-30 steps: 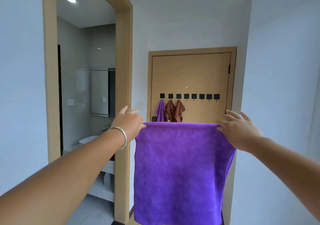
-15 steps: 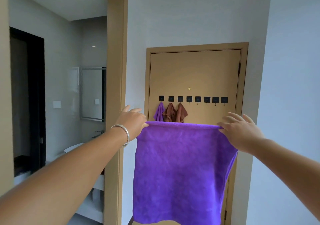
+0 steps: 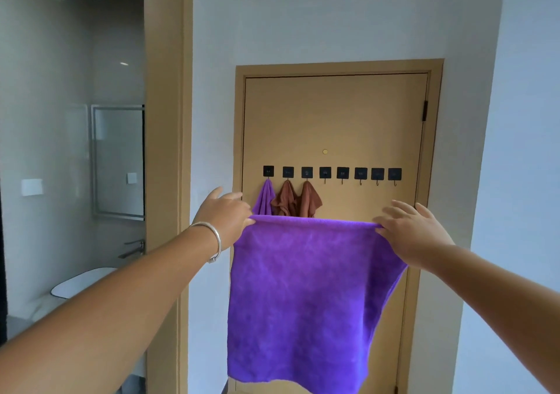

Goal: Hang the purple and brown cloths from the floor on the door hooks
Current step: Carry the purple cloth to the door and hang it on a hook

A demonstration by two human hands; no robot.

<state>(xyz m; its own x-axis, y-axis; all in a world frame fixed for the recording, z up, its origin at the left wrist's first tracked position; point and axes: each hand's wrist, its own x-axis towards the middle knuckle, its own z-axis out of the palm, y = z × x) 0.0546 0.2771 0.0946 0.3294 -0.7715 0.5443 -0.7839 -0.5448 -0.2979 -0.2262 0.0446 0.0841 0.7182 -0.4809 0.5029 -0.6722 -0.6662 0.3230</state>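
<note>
Pale blue-white hallway walls frame the view, with a tan door at the far end and a bathroom doorway opening on the left.

Nearest, two bare arms reach forward from the bottom corners. The left wrist wears a silver bangle. The left hand pinches the upper left corner of a purple cloth; the thumb and forefinger close on the hem while the other fingers are loosely extended. The right hand holds the upper right corner, fingers spread and fairly straight over the top edge; the thumb is hidden, so the exact grip cannot be told. Between the hands the cloth is stretched flat at chest height and hangs down as a wide sheet, its lower edge near the bottom of the view.

Farther off, a row of eight black hooks runs across the door. On the first hook at the left hangs a small purple cloth. The next two carry brown cloths, bunched and touching each other. The remaining five hooks are bare. A small brass peephole sits above the row.

Through the doorway on the left are a mirror, a tap and a white basin.
</note>
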